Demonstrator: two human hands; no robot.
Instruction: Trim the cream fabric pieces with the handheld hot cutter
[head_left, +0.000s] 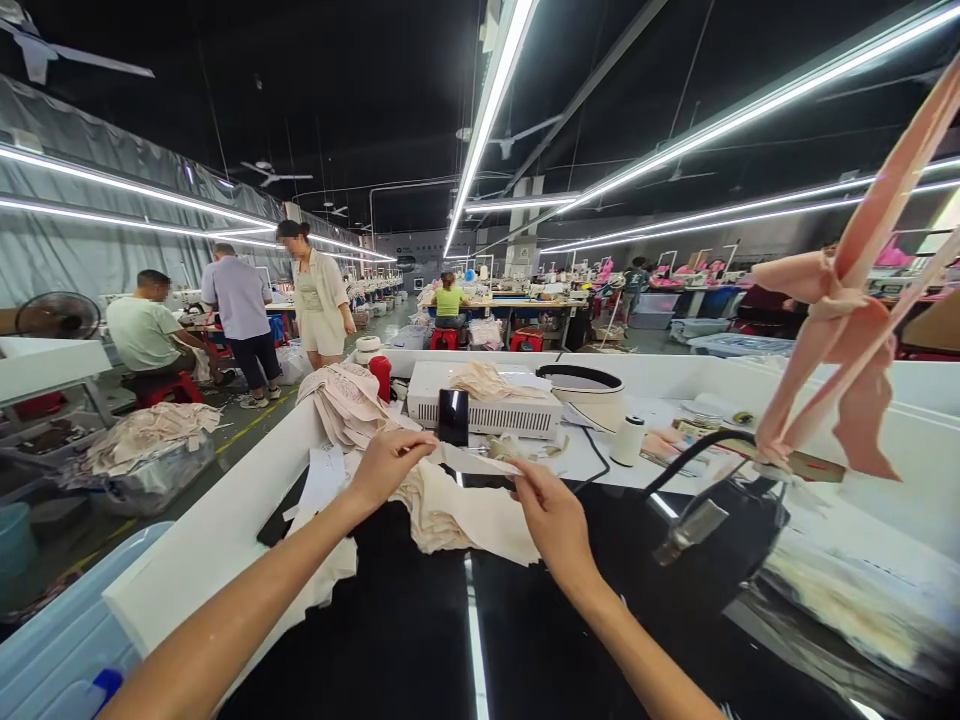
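Note:
My left hand [390, 462] and my right hand [551, 515] each pinch one end of a narrow cream strip of fabric [472, 462], stretched between them above a glossy black table [420, 630]. Below the strip lies a crumpled cream fabric piece [457, 520]. Both hands are closed on the strip. A pile of beige fabric pieces [349, 400] lies just beyond my left hand.
A white box-shaped machine [487, 405], a dark phone [453, 417], a red bottle [382, 376], a white thread cone [628, 440] and a black iron with its cable [720, 530] stand ahead. Pink ribbon [847, 320] hangs at right. Several people work at tables behind.

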